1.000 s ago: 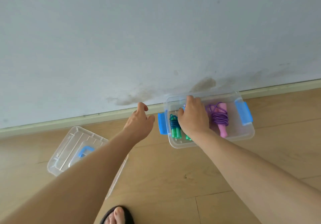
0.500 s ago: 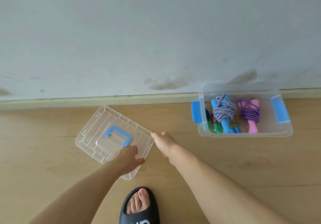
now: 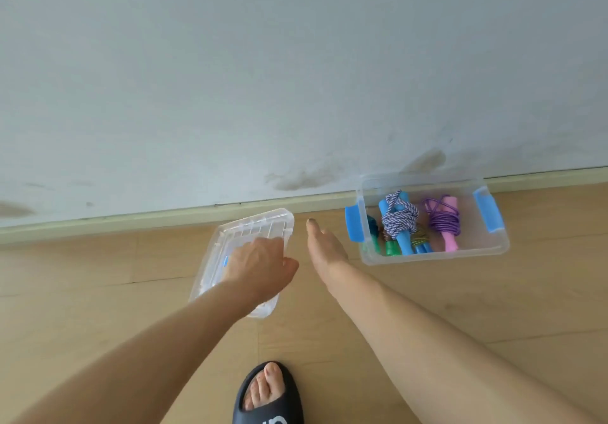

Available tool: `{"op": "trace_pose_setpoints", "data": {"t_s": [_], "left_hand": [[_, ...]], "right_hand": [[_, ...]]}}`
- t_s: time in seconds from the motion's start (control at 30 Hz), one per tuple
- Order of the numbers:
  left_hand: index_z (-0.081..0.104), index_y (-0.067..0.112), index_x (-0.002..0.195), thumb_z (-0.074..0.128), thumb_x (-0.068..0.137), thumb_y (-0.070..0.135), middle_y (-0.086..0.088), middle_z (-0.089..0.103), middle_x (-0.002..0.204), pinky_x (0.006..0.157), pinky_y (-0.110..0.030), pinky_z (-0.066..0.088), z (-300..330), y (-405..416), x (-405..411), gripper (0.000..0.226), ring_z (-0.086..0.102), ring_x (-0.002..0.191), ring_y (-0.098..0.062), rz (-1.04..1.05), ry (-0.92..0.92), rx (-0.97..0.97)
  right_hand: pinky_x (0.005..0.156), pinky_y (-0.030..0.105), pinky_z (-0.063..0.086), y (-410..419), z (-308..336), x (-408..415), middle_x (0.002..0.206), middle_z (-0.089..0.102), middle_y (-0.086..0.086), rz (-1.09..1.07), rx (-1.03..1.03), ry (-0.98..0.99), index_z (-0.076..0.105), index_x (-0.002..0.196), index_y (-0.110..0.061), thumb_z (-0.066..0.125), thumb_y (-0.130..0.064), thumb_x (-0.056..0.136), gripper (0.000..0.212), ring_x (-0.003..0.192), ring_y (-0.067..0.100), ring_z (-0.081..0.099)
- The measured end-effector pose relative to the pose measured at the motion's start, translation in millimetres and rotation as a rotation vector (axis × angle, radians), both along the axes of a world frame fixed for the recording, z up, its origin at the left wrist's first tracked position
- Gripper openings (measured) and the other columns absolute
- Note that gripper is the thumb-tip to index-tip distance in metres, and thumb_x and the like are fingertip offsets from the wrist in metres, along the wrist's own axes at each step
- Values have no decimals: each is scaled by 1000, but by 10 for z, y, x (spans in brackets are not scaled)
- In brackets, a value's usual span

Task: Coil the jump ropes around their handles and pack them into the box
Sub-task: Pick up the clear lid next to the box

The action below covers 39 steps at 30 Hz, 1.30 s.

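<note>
Box: the clear plastic box (image 3: 434,257) stands on the wooden floor (image 3: 98,292), close against the baseboard (image 3: 131,221), at the right side of the view. It has no lid on it. One blue latch (image 3: 354,224) is on its left end and another blue latch (image 3: 488,209) on its right end.
Jump ropes: all are inside the box, lying side by side. The blue-handled rope (image 3: 399,221) has a white and purple cord wound around its handles. The pink-handled rope (image 3: 444,218) is to the right of it, wrapped with a purple cord. The green-handled rope (image 3: 378,237) lies at the left end, partly hidden by the box wall and the latch. Between the blue handles and the pink one there is a yellowish cord (image 3: 419,238); I cannot tell to which rope it belongs.
Lid: the clear lid (image 3: 250,229) is left of the box and apart from it. It is tilted, and its far edge is near the baseboard.
Left hand: the left hand (image 3: 260,264) grips the lid from above, fingers curled over it, the thumb at its right edge.
Right hand: the right hand (image 3: 324,245) is between the lid and the box, fingers straight and together, holding nothing and touching neither of them.
Foot: a foot in a black slipper (image 3: 268,394) is on the floor at the bottom edge.
</note>
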<state>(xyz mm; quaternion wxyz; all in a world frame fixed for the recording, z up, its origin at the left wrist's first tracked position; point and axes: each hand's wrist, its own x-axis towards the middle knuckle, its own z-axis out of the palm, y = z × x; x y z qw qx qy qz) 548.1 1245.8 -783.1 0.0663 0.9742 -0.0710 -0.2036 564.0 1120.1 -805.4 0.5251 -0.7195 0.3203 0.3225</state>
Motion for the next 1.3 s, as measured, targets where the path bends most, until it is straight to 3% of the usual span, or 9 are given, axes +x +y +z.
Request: {"op": "trace_pose_setpoints", "data": {"t_s": [0.13, 0.27, 0.43, 0.57, 0.7, 0.83, 0.9, 1.0, 1.3], "left_hand": [[45, 9, 68, 44, 86, 31, -3, 51, 67, 50, -29, 32, 897, -251, 222, 29, 45, 56, -19, 134, -97, -103], [38, 9, 64, 44, 86, 32, -5, 46, 60, 50, -27, 31, 1605, -569, 287, 32, 40, 54, -22, 199, -93, -202], [38, 11, 70, 47, 83, 30, -7, 35, 70, 67, -32, 35, 2217, -906, 197, 25, 64, 57, -22, 296, 137, -655], [41, 14, 41, 44, 89, 12, 1, 34, 50, 88, -42, 55, 2358, -1174, 108, 48, 53, 39, -18, 481, 244, -1086], [37, 12, 48, 43, 90, 8, 0, 33, 51, 93, -47, 55, 2212, -1392, 75, 42, 51, 40, -18, 594, 234, -1254], [48, 8, 66, 36, 89, 18, -9, 57, 64, 70, -33, 48, 1743, -1509, 116, 27, 66, 58, -27, 612, 124, -889], [56, 4, 82, 33, 94, 20, -16, 62, 82, 77, -36, 50, 1392, -1536, 109, 31, 64, 75, -33, 525, 130, -665], [54, 2, 105, 30, 104, 21, -22, 61, 103, 90, -49, 53, 905, -1594, 94, 30, 63, 100, -42, 467, 150, -483], [45, 8, 101, 31, 100, 34, -20, 63, 105, 73, -37, 43, 65, -1801, 448, 29, 64, 92, -35, 358, 195, -202]], "right_hand": [[87, 35, 42, -247, 477, 19, 104, 52, -4, -138, 81, -71, 52, 107, -29, 20, -75, 73, 65, 94, 17, 53], [112, 51, 36, -655, 892, -157, 142, 50, 7, -198, 53, -105, 45, 143, -19, 30, -66, 85, 76, 131, 27, 47], [116, 39, 27, -1175, 1190, -504, 152, 41, 11, -293, 41, -95, 43, 145, -11, 37, -55, 98, 65, 139, 27, 39], [109, 38, 34, -1567, 1110, -767, 134, 55, -1, -414, 43, -145, 57, 120, -24, 42, -63, 85, 54, 121, 24, 52], [89, 36, 50, -2111, 1003, -819, 111, 65, 2, -565, -23, -182, 58, 117, -25, 63, -53, 77, 49, 97, 24, 62], [60, 29, 39, -2640, 1127, -741, 71, 57, 4, -478, -268, -253, 64, 87, -8, 68, -27, 82, 20, 69, 27, 54], [56, 31, 34, -2866, 1106, -654, 69, 49, 3, -387, -375, -290, 54, 74, -14, 65, -17, 82, 15, 73, 28, 49], [74, 34, 45, -3058, 975, -491, 92, 53, 1, -317, -460, -350, 61, 101, -15, 63, -10, 84, 18, 91, 30, 56], [75, 31, 44, -3162, 224, 21, 117, 65, 10, -139, -579, -386, 63, 121, -9, 56, -5, 88, 34, 97, 31, 59]]}}
